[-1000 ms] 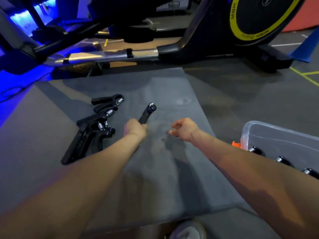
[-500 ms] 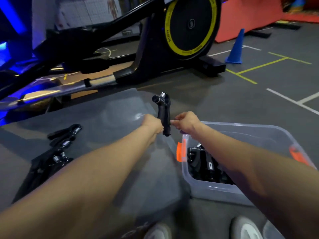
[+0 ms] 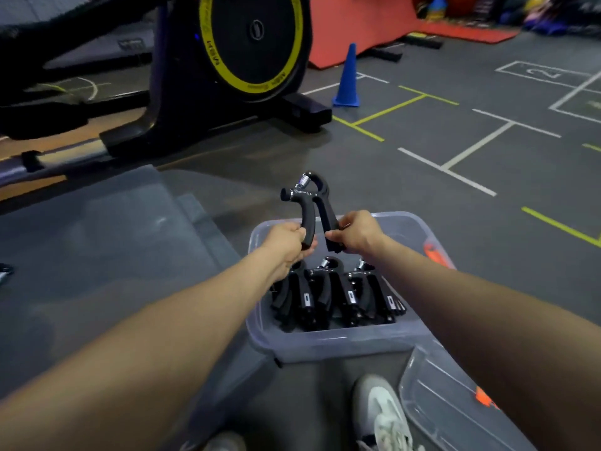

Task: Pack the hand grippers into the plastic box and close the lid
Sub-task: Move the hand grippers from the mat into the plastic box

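A black hand gripper with a silver spring stands upright above the clear plastic box. My left hand grips its left handle and my right hand grips its right handle. Inside the box, several black hand grippers lie side by side, springs pointing away from me. The box's clear lid with an orange clip lies on the floor at the lower right, partly under my right arm.
A grey mat lies to the left of the box. An exercise machine with a yellow-rimmed wheel stands behind. A blue cone is on the lined floor. My shoe is just in front of the box.
The view swung right from the mat to the box. My left hand carried the gripper over the box, and my right hand took hold of its other handle.
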Available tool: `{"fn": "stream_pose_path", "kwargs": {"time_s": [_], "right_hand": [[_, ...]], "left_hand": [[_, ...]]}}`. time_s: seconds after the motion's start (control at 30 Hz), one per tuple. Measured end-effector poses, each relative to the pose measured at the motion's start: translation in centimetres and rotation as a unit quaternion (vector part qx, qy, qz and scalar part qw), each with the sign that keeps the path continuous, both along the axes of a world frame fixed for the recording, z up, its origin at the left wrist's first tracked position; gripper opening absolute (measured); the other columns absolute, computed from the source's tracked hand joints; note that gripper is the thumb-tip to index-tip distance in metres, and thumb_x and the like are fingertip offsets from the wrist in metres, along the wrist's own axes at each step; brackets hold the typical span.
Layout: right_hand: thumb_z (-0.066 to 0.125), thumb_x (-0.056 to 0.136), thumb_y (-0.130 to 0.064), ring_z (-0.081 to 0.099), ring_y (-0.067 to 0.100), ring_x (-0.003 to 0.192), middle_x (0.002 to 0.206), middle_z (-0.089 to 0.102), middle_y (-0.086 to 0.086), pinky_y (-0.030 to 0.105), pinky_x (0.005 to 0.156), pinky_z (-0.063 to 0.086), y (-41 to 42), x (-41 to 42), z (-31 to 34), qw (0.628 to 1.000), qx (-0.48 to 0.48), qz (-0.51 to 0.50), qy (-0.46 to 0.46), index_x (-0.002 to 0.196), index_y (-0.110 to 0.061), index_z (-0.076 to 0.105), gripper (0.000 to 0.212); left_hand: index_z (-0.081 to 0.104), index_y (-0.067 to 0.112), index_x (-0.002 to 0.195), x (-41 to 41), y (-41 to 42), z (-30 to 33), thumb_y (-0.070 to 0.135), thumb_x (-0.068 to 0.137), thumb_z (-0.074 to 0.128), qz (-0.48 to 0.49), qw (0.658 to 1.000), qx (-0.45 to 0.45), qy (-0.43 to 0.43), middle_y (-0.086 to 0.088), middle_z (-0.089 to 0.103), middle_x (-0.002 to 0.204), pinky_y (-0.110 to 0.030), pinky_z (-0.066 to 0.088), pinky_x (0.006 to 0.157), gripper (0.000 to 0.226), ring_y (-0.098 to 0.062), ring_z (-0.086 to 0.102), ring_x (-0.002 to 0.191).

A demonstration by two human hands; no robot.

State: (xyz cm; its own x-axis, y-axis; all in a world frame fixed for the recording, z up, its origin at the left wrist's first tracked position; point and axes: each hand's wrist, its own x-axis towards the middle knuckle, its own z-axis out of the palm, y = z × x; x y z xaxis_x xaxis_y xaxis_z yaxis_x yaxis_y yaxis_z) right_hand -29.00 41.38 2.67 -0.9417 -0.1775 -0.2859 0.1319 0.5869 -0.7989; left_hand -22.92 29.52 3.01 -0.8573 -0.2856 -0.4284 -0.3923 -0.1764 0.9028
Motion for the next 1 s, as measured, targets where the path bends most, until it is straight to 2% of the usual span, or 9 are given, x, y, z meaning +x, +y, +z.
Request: {"fn": "stream_pose_path", "kwargs": {"time_s": [0.07,0.17,0.23,0.3,0.37,0.43,0.5,0.67,1.0], "right_hand": [[0.071,0.081,-0.009,0.055,0.017,0.054,0.069,0.062,0.01,0.027,0.057,0.049,1.9,-0.7,-0.5,1.0,0.024,-0.016,-0.005,0.082,-0.001,0.064,0.011],[0.07,0.081,-0.008,0.057,0.016,0.054,0.06,0.058,0.004,0.032,0.068,0.054,4.4,-1.8,-1.7,0.998,0.052,-0.04,-0.017,0.082,-0.004,0.064,0.007],[0.072,0.079,-0.011,0.06,0.021,0.064,0.065,0.061,0.005,0.037,0.078,0.055,5.8,-2.6,-2.8,0.995,0.084,-0.051,-0.024,0.086,-0.003,0.067,0.012],[0.073,0.077,-0.015,0.062,0.025,0.074,0.075,0.066,0.009,0.038,0.082,0.055,7.1,-3.2,-3.9,0.991,0.113,-0.06,-0.037,0.089,-0.002,0.069,0.017],[0.073,0.078,-0.019,0.063,0.025,0.073,0.081,0.071,0.01,0.035,0.075,0.054,8.3,-3.6,-5.0,0.986,0.143,-0.062,-0.055,0.088,-0.002,0.07,0.02],[0.072,0.078,-0.024,0.06,0.024,0.067,0.083,0.073,0.011,0.03,0.061,0.049,9.5,-3.8,-6.0,0.98,0.177,-0.063,-0.072,0.089,-0.002,0.07,0.024],[0.072,0.078,-0.025,0.057,0.022,0.059,0.078,0.07,0.011,0.024,0.052,0.044,10.3,-3.7,-6.7,0.975,0.197,-0.064,-0.084,0.086,-0.002,0.07,0.025],[0.072,0.076,-0.025,0.07,0.03,0.086,0.091,0.072,0.015,0.029,0.066,0.049,11.3,-3.1,-9.4,0.964,0.237,-0.068,-0.1,0.092,-0.002,0.068,0.028],[0.067,0.077,-0.017,0.068,0.031,0.094,0.096,0.07,0.012,0.029,0.069,0.048,11.3,-2.9,-12.0,0.948,0.273,-0.112,-0.119,0.096,-0.006,0.065,0.022]], "left_hand": [[0.052,-0.008,0.122,-0.6,1.6,-0.8,0.005,0.1,0.034,-0.036,0.999,-0.011,-0.009,-0.011,0.058,0.087,-0.023,0.053,0.074,0.03,-0.013,0.056,0.073],[0.062,0.007,0.106,-2.0,3.2,-2.7,0.012,0.098,0.044,-0.114,0.987,-0.11,-0.019,-0.013,0.061,0.097,-0.036,0.049,0.094,0.02,-0.022,0.057,0.089],[0.064,0.011,0.102,-3.1,3.7,-3.6,0.018,0.096,0.051,-0.134,0.969,-0.207,-0.01,-0.009,0.061,0.097,-0.033,0.046,0.093,0.017,-0.021,0.055,0.091],[0.062,0.01,0.112,-4.3,3.7,-4.0,0.021,0.094,0.053,-0.123,0.94,-0.317,-0.008,-0.007,0.061,0.104,-0.029,0.042,0.093,0.023,-0.022,0.056,0.098],[0.055,0.012,0.124,-5.6,3.4,-4.5,0.022,0.093,0.055,-0.129,0.893,-0.43,0.012,-0.007,0.055,0.126,-0.032,0.039,0.101,0.033,-0.025,0.051,0.118],[0.048,0.015,0.132,-6.9,3.0,-5.1,0.022,0.092,0.056,-0.145,0.858,-0.49,0.045,-0.005,0.044,0.137,-0.038,0.037,0.107,0.042,-0.026,0.04,0.129],[0.042,0.017,0.137,-8.0,2.8,-5.7,0.021,0.091,0.056,-0.162,0.841,-0.512,0.066,-0.003,0.039,0.14,-0.039,0.035,0.109,0.048,-0.025,0.036,0.131],[0.035,0.022,0.143,-10.2,3.0,-7.3,0.022,0.09,0.058,-0.221,0.812,-0.537,0.058,0.002,0.033,0.147,-0.038,0.031,0.111,0.058,-0.023,0.029,0.136],[0.04,0.026,0.14,-12.0,3.0,-8.9,0.025,0.087,0.063,-0.245,0.795,-0.553,0.045,0.006,0.039,0.141,-0.036,0.034,0.108,0.058,-0.022,0.031,0.132]]}}
